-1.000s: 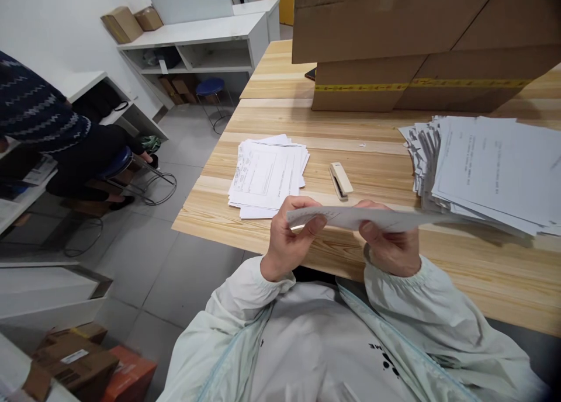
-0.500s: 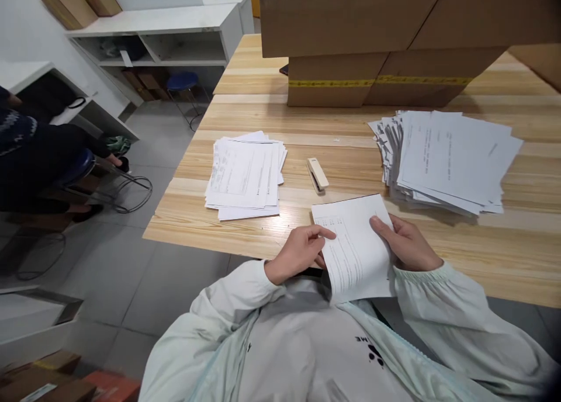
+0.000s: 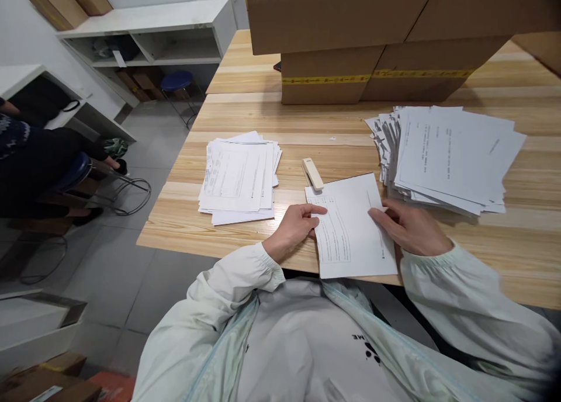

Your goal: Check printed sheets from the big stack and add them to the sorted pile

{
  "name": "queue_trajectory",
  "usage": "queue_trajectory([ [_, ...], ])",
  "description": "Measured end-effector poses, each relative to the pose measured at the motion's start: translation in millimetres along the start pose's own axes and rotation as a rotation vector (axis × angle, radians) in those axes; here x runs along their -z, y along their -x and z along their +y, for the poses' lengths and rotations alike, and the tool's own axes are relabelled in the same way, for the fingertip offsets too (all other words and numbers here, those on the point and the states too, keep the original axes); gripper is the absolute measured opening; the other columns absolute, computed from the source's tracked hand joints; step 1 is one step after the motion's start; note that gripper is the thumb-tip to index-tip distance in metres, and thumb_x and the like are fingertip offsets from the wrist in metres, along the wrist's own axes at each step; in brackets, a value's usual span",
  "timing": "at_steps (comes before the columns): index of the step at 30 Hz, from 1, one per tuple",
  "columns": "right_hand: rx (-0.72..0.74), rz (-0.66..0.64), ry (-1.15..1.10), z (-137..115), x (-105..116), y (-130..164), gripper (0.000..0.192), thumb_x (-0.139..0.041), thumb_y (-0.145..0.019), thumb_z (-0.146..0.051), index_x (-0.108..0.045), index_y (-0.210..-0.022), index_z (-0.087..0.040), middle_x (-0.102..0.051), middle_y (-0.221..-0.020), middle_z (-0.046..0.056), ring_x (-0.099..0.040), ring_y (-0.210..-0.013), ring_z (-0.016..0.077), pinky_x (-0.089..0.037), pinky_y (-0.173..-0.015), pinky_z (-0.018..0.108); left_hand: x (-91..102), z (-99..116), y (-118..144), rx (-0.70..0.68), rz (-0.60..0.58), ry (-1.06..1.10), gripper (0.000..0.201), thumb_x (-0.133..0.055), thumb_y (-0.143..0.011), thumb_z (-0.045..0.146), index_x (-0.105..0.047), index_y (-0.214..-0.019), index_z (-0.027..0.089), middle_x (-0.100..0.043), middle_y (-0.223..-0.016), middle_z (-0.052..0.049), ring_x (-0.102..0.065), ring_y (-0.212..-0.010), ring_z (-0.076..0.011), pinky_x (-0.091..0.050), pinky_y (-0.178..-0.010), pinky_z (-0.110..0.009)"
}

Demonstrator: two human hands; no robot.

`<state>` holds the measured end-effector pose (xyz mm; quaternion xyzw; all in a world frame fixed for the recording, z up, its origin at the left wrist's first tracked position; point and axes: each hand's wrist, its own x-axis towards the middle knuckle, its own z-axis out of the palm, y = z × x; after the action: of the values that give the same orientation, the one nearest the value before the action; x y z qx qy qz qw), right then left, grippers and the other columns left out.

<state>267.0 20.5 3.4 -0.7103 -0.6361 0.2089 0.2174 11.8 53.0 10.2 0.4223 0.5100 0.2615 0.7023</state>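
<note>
Both hands on one small set of sheets [image 3: 350, 227] lying flat at the near edge of the wooden table [image 3: 504, 256], right in front of the body. Left hand [image 3: 294, 229]: fingers stretched out, fingertips pressing the left margin of the sheets, thumb on top near the upper left corner; more a flat pinch and hold-down than a closed grasp, can't tell if any finger is under the paper. Right hand [image 3: 412, 229]: fingers spread over the right edge of the same sheets, palm down, loosely open and resting on the paper, not wrapped around it. Sheets sit between the two hands, printed side up, lower edge level with the table edge. Stapler [image 3: 312, 174] lies just beyond the left hand's fingertips, touching or nearly touching the top left corner of the sheets, nobody holding it. Short stack of papers [image 3: 239, 177] further left of the left hand, well apart from it. Big fanned pile of papers [image 3: 451, 156] just beyond the right hand, its near edge close to the knuckles. Cardboard boxes [image 3: 372, 40] stacked at the far side of the table behind all of it. Another person [image 3: 39, 156] sits on a stool off to the left, away from the table
</note>
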Motion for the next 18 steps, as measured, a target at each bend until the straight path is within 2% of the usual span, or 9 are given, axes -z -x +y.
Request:
queue_trajectory([
  [2,0.081,0.064,0.349,-3.4,23.4,4.0,0.037,-0.056,-0.086,-0.051,-0.074,-0.102,-0.024,-0.068,-0.064,0.008,-0.056,-0.052,0.025,-0.033,-0.049,0.033,3.0,2.4,-3.6,0.027,-0.014,0.013,0.032,-0.05,-0.081,-0.004,-0.068,-0.105,0.006,-0.06,-0.07,0.0,-0.061,-0.059,-0.0087,-0.054,-0.058,-0.023],
  [4,0.199,0.159,0.49,-18.2,44.6,3.1,0.038,-0.05,-0.091,-0.049,-0.073,-0.108,-0.025,-0.069,-0.066,0.008,-0.057,-0.052,0.0254,-0.031,-0.05,0.034,5.3,4.0,-5.8,0.045,-0.028,0.02,0.032,-0.05,-0.081,-0.004,-0.068,-0.105,0.005,-0.062,-0.07,-0.002,-0.062,-0.059,-0.009,-0.055,-0.058,-0.023],
  [6,0.368,0.23,0.418,-45.0,55.1,-8.3,0.034,-0.046,-0.095,-0.045,-0.072,-0.106,-0.025,-0.072,-0.072,0.007,-0.059,-0.055,0.0222,-0.036,-0.052,0.034,6.2,5.0,-6.5,0.046,-0.028,0.012,0.031,-0.051,-0.081,-0.004,-0.068,-0.105,0.005,-0.06,-0.067,0.0,-0.06,-0.056,-0.0079,-0.054,-0.057,-0.022],
  [8,0.531,0.224,0.257,-78.2,48.5,-32.3,0.029,-0.048,-0.097,-0.038,-0.072,-0.102,-0.023,-0.076,-0.085,0.006,-0.063,-0.062,0.0186,-0.043,-0.058,0.033,5.7,5.7,-6.1,0.044,-0.016,-0.002,0.031,-0.052,-0.081,-0.004,-0.069,-0.106,0.005,-0.058,-0.063,0.002,-0.058,-0.054,-0.0068,-0.054,-0.056,-0.021],
  [10,0.645,0.19,0.151,-109.2,24.6,-65.5,0.031,-0.044,-0.099,-0.033,-0.072,-0.102,-0.019,-0.076,-0.1,0.009,-0.066,-0.079,0.0209,-0.049,-0.07,0.035,4.2,6.6,-5.1,0.045,-0.005,0.003,0.032,-0.051,-0.08,-0.005,-0.069,-0.105,0.005,-0.056,-0.062,0.002,-0.056,-0.053,-0.0062,-0.053,-0.055,-0.02],
  [13,0.71,0.129,0.129,-137.4,-29.6,-114.3,0.034,-0.039,-0.101,-0.03,-0.07,-0.108,-0.016,-0.072,-0.11,0.012,-0.06,-0.107,0.0277,-0.047,-0.089,0.042,1.9,7.8,-4.1,0.059,0.012,0.047,0.032,-0.05,-0.079,-0.006,-0.07,-0.101,0.005,-0.056,-0.06,0.003,-0.055,-0.05,-0.0065,-0.051,-0.051,-0.02],
  [16,0.706,0.036,0.156,-141.1,-79.8,-141.2,0.036,-0.037,-0.102,-0.028,-0.067,-0.114,-0.012,-0.068,-0.12,0.016,-0.053,-0.115,0.03,-0.043,-0.097,0.045,1.1,8.3,-4.7,0.075,0.031,0.084,0.03,-0.05,-0.077,-0.007,-0.07,-0.096,0.005,-0.058,-0.061,0.002,-0.057,-0.05,-0.0074,-0.051,-0.049,-0.021],
  [18,0.685,0.001,0.196,-135.8,-101.8,-146.2,0.037,-0.037,-0.102,-0.028,-0.067,-0.114,-0.011,-0.067,-0.121,0.017,-0.05,-0.117,0.031,-0.042,-0.098,0.047,1.0,8.3,-6.1,0.074,0.03,0.084,0.031,-0.05,-0.077,-0.008,-0.07,-0.096,0.005,-0.057,-0.06,0.003,-0.057,-0.05,-0.0076,-0.052,-0.049,-0.021],
])
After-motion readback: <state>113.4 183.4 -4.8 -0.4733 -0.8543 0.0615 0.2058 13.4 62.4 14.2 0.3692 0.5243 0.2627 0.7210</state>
